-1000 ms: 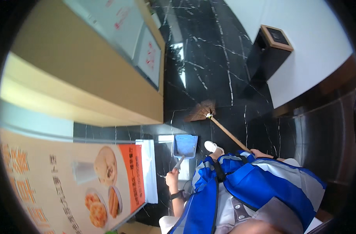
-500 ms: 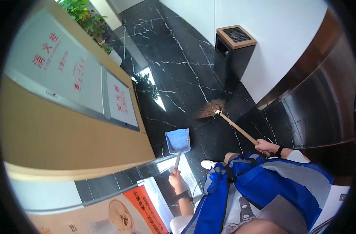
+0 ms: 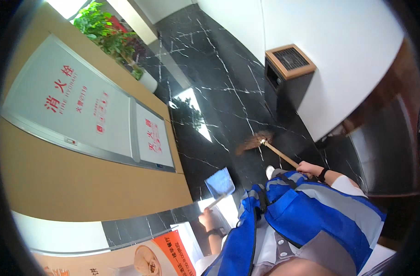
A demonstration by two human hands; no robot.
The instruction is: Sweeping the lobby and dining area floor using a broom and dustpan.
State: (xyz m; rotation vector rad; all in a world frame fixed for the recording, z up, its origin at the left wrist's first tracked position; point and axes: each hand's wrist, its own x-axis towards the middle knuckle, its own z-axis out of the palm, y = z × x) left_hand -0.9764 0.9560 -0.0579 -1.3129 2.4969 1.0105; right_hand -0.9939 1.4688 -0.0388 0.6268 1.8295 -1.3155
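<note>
In the head view, the right hand [image 3: 304,168] wraps closed round the broom [image 3: 283,155], slanted presumably so its bristles [image 3: 253,143] reach the floor [image 3: 230,108], while the left hand [image 3: 205,219], blurred but seemingly closed on the handle [image 3: 218,201] of the dustpan [image 3: 220,182], holds it leftward of the broom, likely giving both room.

A dark boxy bin [image 3: 292,89] with a brown-framed grille top [image 3: 290,61] is standing at the right edge of the black, white-veined floor [image 3: 228,76]; a leafy green plant [image 3: 97,27] in a white pot [image 3: 148,82] is occupying its left edge.
</note>
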